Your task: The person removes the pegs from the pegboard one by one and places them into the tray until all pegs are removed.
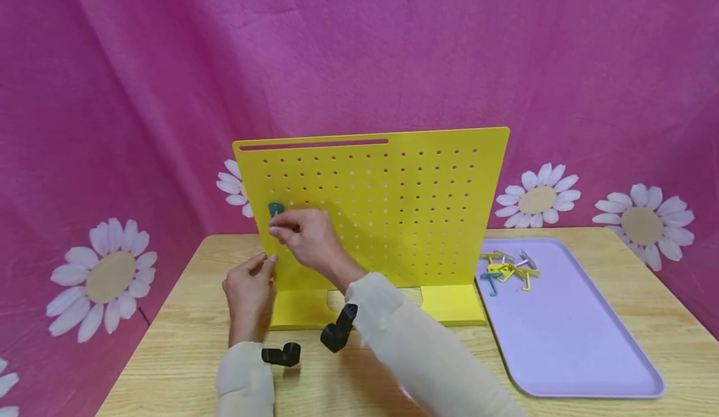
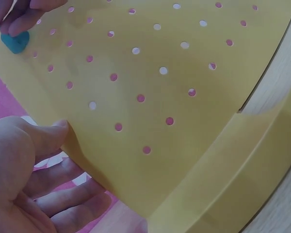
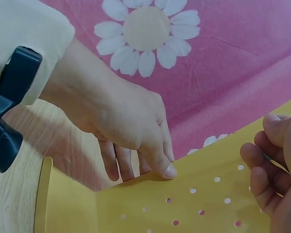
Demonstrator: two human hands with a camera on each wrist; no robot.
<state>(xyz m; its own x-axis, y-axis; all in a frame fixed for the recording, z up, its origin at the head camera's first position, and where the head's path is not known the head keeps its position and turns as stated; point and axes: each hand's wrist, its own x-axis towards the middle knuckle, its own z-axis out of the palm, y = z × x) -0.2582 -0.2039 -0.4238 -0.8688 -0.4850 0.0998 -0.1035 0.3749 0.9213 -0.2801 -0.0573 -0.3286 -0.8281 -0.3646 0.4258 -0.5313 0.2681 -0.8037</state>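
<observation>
A yellow pegboard (image 1: 404, 211) stands upright on its foot on a wooden table (image 1: 180, 348). My right hand (image 1: 283, 228) pinches a small teal hook (image 1: 275, 209) against the board's left part. In the left wrist view the teal hook (image 2: 14, 41) shows under those fingertips (image 2: 24, 17). My left hand (image 1: 261, 268) grips the board's left edge, thumb (image 2: 51, 133) on the front face and fingers behind it. The right wrist view shows the same left hand (image 3: 136, 131) on the pegboard (image 3: 150, 208), and my right hand (image 3: 276, 170) with curled fingers at the frame's right.
A lilac tray (image 1: 562, 342) lies on the table right of the board, with several coloured hooks (image 1: 508, 270) in its far left corner. Pink cloth with daisy prints hangs behind. Black wrist-camera mounts (image 1: 339, 329) sit on both cream sleeves.
</observation>
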